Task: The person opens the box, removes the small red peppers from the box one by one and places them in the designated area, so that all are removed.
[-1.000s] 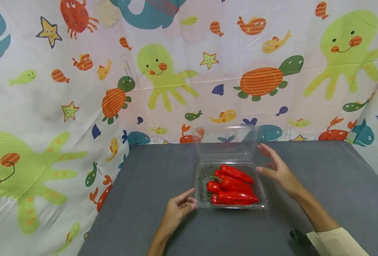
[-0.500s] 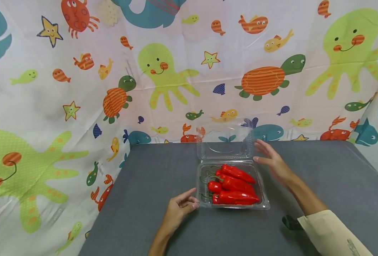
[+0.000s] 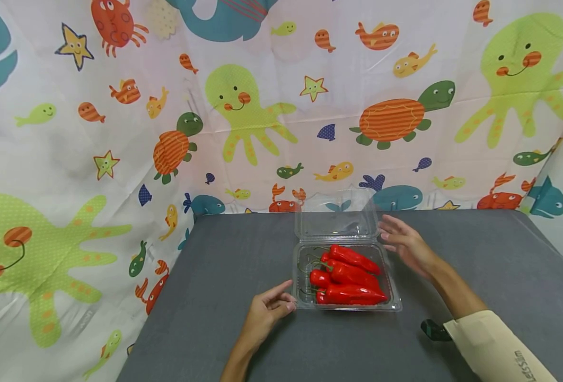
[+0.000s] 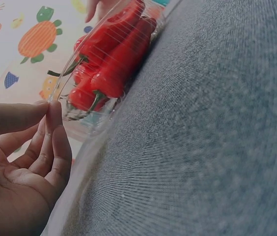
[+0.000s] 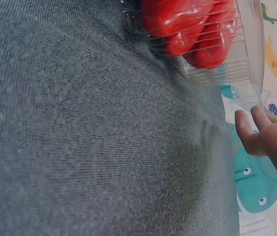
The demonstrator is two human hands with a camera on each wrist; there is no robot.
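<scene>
A clear plastic clamshell container [image 3: 393, 292] lies on the grey table, its hinged lid [image 3: 336, 225] raised at the back. Several red peppers [image 3: 350, 273] with green stems fill the base. At the container's left rim, my left hand [image 3: 264, 313] pinches the edge between thumb and fingers; the left wrist view shows this grip [image 4: 30, 152] closely. My right hand [image 3: 410, 246] is beside the lid's right edge with fingers extended. In the right wrist view the right hand's fingertips [image 5: 259, 118] come up to the lid's clear edge; whether they touch it I cannot tell.
A dark strap-like object [image 3: 435, 330] shows by the cream right sleeve [image 3: 496, 345]. Behind the table hangs a white curtain [image 3: 262, 48] printed with sea animals, and it also runs down the left side. The grey tabletop [image 3: 234, 254] spreads around the container.
My right hand has shifted a little left toward the lid, and its thumb has drawn closer to the fingers. The lid's tilt has changed slightly. The left hand keeps its place at the rim.
</scene>
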